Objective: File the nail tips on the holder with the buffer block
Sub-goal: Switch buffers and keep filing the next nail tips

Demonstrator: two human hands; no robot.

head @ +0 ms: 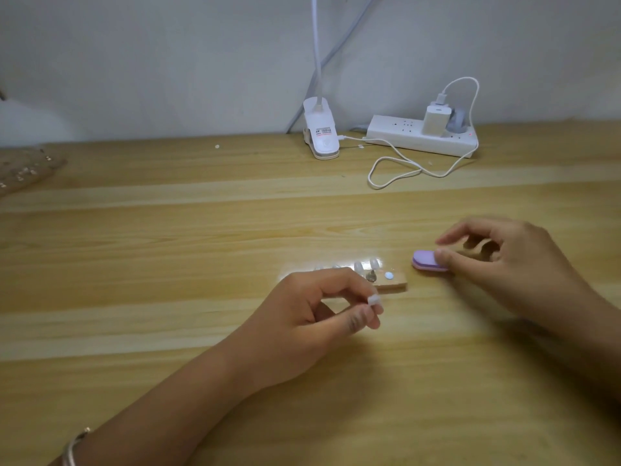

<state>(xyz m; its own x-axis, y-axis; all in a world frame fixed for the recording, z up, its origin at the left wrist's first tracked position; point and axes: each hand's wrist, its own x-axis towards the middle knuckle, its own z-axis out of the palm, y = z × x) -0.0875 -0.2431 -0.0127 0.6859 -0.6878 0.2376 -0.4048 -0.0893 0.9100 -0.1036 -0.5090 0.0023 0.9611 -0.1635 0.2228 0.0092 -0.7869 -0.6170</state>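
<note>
Looks early in the task: no contact yet between buffer block (pixel 428 260) and any tip. Holds one clear nail tip (pixel 474 300) in the left hand (pixel 312 311), lower centre of frame, grip narrowed to a pinch of thumb and fingertips, just in front of the holder (pixel 395 284). Has the right hand (pixel 510 264) at centre right, thumb against the right end of the block, forefinger curled just above it; cannot tell through the blur whether that grip has closed or only touches. Finds the block lying flat on the surface (pixel 168 230), just right of the holder. Reads it as a small lilac pad, rounded at the ends, with a darker band along its lower edge. Notes the holder as a short pale wooden strip, partly hidden behind the left hand, with several more clear tips (pixel 366 265) standing along its far edge, and a small metal fitting (pixel 371 276) and a white dot (pixel 389 275) near its right end. Leaves, by this reckoning, the whole filing: block up, pinched tip worked, then the rest.
</note>
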